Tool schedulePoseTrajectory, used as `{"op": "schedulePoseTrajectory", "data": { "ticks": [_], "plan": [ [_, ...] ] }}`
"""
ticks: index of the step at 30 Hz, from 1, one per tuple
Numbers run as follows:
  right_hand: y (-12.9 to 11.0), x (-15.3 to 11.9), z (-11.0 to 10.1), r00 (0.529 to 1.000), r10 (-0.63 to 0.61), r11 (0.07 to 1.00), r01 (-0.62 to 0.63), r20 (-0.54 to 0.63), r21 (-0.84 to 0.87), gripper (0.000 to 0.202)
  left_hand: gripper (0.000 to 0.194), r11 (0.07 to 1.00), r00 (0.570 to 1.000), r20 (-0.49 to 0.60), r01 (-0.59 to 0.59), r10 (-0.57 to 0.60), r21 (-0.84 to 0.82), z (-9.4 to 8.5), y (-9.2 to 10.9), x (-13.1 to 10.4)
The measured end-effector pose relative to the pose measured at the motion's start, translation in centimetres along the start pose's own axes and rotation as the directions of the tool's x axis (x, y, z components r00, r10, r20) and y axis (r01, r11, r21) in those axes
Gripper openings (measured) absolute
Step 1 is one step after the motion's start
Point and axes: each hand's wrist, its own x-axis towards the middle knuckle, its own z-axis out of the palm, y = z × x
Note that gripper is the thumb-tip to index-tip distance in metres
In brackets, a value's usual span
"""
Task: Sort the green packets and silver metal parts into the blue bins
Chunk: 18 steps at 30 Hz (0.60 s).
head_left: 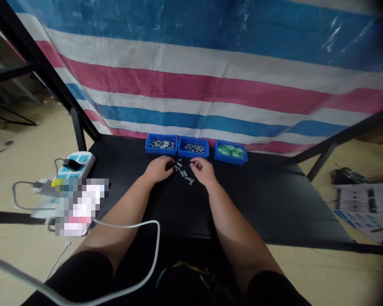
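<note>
My left hand rests low over the black tabletop with its fingers curled, beside a small group of screws. Whatever is between its fingertips is too small to make out. Across the loose parts, my right hand has its thumb and forefinger drawn close together; what they hold, if anything, cannot be seen clearly. Several short grey metal pieces lie between the hands. Behind them stand a blue bin of grey metal pieces, a blue bin of screws and a blue bin of green-and-white packets.
A white power strip with plugs sits at the table's left edge, near a blurred-out bright object. A white cable loops over my left forearm. Striped sheeting hangs behind the black table. Printed sheets lie beyond its right side.
</note>
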Motion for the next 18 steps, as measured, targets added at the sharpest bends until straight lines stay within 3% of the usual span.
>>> {"op": "schedulePoseTrajectory", "data": {
  "ticks": [10, 18],
  "plan": [
    [0.3, -0.1, 0.2, 0.998, 0.059, 0.997, -0.060, 0.020, 0.056, 0.025, 0.020, 1.000, 0.998, -0.051, 0.021, -0.020, 0.008, 1.0, -0.6, 0.0],
    [0.4, -0.2, 0.5, 0.997, 0.076, 0.990, -0.075, -0.003, 0.118, 0.027, 0.018, 1.000, 0.996, -0.094, -0.005, 0.006, 0.012, 1.0, 0.5, -1.1]
  ]
}}
